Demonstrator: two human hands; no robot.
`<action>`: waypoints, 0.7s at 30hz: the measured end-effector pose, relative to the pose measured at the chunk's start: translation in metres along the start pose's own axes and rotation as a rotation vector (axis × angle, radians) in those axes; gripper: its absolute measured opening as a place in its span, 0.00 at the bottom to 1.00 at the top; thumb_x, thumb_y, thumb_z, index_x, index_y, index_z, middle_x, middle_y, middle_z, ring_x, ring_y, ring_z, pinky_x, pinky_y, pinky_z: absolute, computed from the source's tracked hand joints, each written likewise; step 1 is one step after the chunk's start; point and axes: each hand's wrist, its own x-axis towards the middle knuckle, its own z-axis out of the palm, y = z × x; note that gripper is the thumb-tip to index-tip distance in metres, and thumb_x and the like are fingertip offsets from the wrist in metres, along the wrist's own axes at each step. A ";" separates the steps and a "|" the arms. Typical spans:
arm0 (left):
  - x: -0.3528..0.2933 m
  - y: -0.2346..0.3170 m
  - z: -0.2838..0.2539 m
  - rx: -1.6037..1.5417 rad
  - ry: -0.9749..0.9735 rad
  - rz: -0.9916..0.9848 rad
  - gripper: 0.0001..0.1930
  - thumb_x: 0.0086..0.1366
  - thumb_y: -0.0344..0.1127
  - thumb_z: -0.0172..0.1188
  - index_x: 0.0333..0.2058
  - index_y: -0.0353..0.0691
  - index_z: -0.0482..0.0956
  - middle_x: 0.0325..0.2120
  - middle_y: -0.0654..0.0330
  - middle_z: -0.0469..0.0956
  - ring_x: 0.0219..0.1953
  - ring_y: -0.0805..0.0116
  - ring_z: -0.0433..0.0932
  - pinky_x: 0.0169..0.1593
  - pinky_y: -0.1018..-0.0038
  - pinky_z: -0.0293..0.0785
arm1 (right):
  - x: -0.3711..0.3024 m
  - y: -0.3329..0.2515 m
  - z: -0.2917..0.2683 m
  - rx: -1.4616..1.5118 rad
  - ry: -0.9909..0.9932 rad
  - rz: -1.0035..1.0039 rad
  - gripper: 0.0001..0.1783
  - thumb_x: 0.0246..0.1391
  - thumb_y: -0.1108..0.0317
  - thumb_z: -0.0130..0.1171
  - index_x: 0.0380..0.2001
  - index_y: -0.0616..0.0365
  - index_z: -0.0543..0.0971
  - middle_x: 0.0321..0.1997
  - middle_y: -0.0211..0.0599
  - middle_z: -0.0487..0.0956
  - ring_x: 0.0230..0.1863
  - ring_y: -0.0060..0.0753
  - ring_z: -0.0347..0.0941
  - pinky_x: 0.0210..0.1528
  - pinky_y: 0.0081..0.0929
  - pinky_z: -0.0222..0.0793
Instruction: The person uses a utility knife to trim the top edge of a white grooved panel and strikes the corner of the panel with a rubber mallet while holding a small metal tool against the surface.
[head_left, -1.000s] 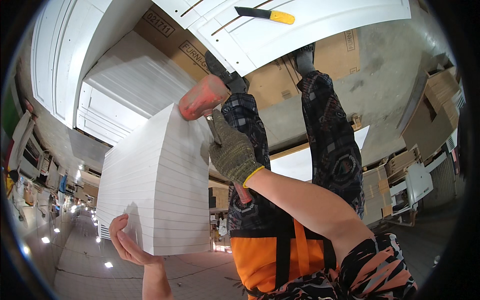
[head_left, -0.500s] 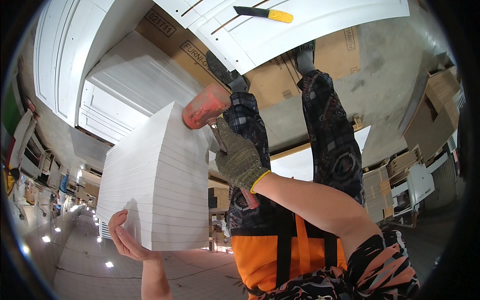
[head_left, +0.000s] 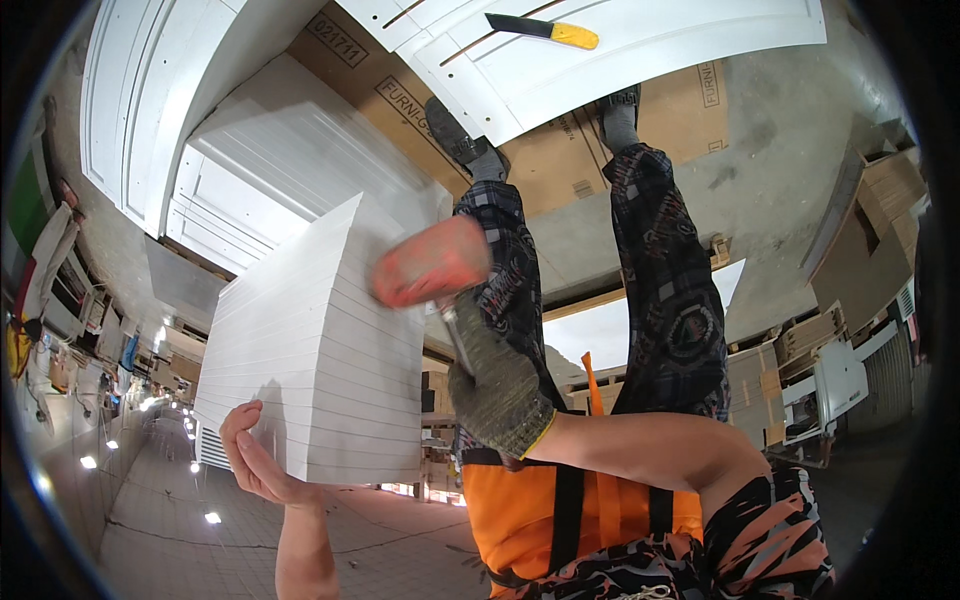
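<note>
On my left stands a white grooved furniture piece (head_left: pixel 275 330), two ribbed faces meeting at an upright edge. My left hand (head_left: pixel 258 465), bare, rests near its lower corner with fingers stretched out against the near face. In my right hand (head_left: pixel 500 385), which wears a dark knitted glove with a yellow cuff, is the handle of a mallet. The mallet's red head (head_left: pixel 430 262) is blurred by motion and overlaps the right-hand ribbed face; whether it touches that face I cannot tell.
A white panel (head_left: pixel 660 30) bears a yellow-and-black utility knife (head_left: pixel 555 32). White cabinet parts (head_left: pixel 150 110) stand at far left. Flattened cardboard (head_left: pixel 560 175) lies under my feet. Wooden and cardboard pieces (head_left: pixel 860 240) are at the right.
The mallet has swung slightly down and to the right, and my right hand has moved with it. My left hand stays against the white piece.
</note>
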 end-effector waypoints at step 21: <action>0.005 -0.022 -0.019 0.139 -0.190 0.319 0.20 0.74 0.39 0.52 0.55 0.29 0.64 0.41 0.46 0.75 0.38 0.52 0.76 0.41 0.59 0.77 | -0.028 -0.025 -0.022 -0.083 -0.158 0.053 0.41 0.52 0.75 0.55 0.71 0.56 0.56 0.49 0.59 0.77 0.39 0.57 0.79 0.39 0.47 0.76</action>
